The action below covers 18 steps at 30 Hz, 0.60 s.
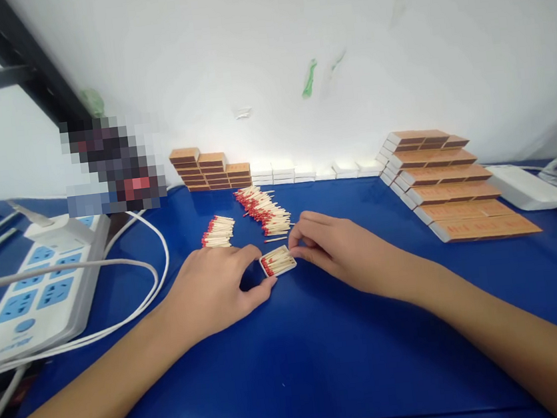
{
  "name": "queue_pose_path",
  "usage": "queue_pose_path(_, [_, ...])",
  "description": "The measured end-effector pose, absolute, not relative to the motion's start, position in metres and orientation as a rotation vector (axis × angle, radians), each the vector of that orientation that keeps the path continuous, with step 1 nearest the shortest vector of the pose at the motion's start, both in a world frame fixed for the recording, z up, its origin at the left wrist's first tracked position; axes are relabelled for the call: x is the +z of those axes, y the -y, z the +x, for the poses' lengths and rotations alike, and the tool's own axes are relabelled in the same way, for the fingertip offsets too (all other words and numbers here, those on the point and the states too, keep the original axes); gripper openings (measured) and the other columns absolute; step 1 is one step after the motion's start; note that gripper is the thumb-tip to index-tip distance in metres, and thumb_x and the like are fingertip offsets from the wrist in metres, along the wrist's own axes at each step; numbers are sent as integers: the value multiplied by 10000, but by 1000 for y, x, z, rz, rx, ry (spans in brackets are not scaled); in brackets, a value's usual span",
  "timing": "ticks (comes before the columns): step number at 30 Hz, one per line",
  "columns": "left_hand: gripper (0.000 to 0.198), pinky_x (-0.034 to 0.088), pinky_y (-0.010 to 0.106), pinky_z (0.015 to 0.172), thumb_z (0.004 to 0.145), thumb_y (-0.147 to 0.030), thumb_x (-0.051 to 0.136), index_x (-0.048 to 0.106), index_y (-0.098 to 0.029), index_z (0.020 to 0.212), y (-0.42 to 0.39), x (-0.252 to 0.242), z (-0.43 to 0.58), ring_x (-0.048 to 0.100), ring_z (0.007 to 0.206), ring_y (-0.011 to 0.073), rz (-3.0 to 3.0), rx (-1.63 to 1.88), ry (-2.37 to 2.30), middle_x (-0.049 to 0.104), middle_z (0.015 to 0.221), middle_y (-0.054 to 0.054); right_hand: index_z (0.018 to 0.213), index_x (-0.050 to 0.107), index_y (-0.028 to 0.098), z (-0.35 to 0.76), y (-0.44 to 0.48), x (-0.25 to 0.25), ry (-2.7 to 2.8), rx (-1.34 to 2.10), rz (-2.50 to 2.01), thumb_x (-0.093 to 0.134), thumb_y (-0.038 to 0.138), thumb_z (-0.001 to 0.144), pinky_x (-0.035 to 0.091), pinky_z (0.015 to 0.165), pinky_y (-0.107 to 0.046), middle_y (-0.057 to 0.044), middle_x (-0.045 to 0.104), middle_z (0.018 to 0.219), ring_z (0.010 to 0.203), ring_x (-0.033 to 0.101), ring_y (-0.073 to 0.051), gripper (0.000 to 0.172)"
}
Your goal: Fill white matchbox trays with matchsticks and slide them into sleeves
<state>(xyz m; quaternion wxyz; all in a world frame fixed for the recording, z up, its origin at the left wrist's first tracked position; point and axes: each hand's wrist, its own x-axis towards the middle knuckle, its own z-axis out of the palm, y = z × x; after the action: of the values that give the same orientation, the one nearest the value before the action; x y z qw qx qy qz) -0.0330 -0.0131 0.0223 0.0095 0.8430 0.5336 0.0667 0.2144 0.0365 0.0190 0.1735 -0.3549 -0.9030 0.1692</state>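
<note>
One tray (pixel 285 270) of matches (pixel 274 263) sits before two match piles (pixel 265 212); my left hand (pixel 217 290), thumb and fingers parted, grips it; my right hand (pixel 330 240) curls at its other end, holding what I cannot tell.

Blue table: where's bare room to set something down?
Biggest: the table's front, between the forearms, from below the tray to the front edge. Second: between right hand and stepped matchboxes.
Crowded: at the tray, flanked by left hand and right hand; behind, loose matches; left, power strip and cables.
</note>
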Motion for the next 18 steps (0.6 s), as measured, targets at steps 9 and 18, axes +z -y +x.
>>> queue_pose_path(9, [332, 427, 318, 604, 955, -518, 646, 753, -245, 1111, 14, 22, -32, 720, 704, 229, 2666, 242, -1655, 771, 781, 15, 1000, 657, 204, 214, -31, 20, 2653, 515, -930, 550, 182, 1059, 421, 667, -287, -52, 643, 1040, 756, 569, -145, 124])
queue_pose_path(18, [308, 421, 321, 604, 970, -502, 642, 756, -255, 1115, 19, 21, -32, 735, 714, 229, 2739, 237, -1476, 774, 792, 6, 982, 716, 208, 210, -48, 8, 2361, 491, -1051, 655, 230, 1006, 390, 654, -291, 5, 563, 805, 707, 522, -147, 69])
